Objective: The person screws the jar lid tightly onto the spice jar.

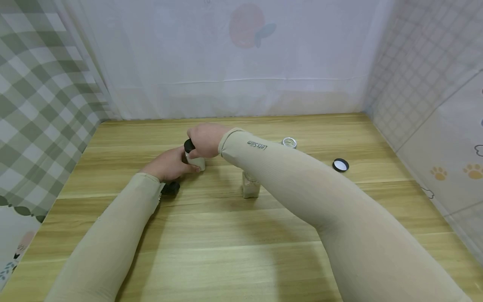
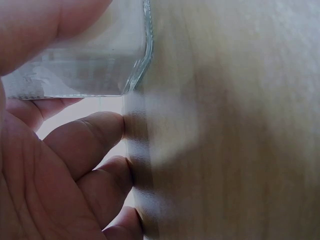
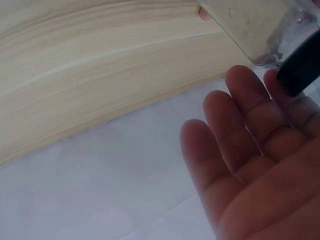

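Note:
A square-sided clear glass jar (image 1: 200, 164) with pale contents is tilted in my left hand (image 1: 170, 165). In the left wrist view the thumb lies across the glass jar (image 2: 95, 70), the lower fingers beneath it. My right hand (image 1: 207, 140) pinches the round black lid (image 1: 189, 146) at the jar's mouth. In the right wrist view the black lid (image 3: 300, 67) meets the index finger, while the other fingers extend free. How tightly lid and jar are joined cannot be seen. Beneath my right forearm stands a second glass jar (image 1: 250, 188), its upper part partly hidden.
A loose black lid (image 1: 341, 165) with a white lining lies on the right side of the wooden table (image 1: 211, 251). Behind my right forearm shows a round, silvery rim (image 1: 289, 142). White sheeting (image 1: 226, 96) hangs behind the table's far edge.

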Tool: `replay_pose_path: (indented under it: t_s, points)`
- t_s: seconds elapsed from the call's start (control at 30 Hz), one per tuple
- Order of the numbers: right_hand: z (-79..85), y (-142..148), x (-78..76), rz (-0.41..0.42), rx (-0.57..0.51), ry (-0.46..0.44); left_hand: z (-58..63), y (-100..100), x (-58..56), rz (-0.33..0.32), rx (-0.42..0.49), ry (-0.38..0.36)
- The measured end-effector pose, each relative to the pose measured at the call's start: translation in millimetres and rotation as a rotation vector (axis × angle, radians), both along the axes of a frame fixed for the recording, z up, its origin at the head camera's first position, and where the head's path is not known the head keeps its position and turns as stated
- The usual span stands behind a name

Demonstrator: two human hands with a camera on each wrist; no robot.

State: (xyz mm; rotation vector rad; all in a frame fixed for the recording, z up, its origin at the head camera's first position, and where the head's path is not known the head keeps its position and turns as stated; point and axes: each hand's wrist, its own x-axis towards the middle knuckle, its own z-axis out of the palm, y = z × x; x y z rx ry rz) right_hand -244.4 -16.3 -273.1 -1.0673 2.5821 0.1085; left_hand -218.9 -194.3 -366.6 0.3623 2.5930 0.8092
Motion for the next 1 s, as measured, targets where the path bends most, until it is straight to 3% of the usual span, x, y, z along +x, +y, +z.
replay_pose_path:
  t_s: [0.23, 0.67, 1.0]
  points:
    - [-0.4, 3.4, 0.3, 0.003, -0.020, -0.052, -2.5, -0.9, -1.1, -0.009, 0.004, -0.001]
    - [-1.0, 2.2, 2.0, -0.042, 0.013, -0.030, 0.3, -0.1, -0.5, -0.006, -0.014, 0.002]
    - [-0.1, 2.7, 1.9, 0.002, -0.028, -0.068, 0.5, 0.3, -0.5, -0.005, -0.011, -0.008]
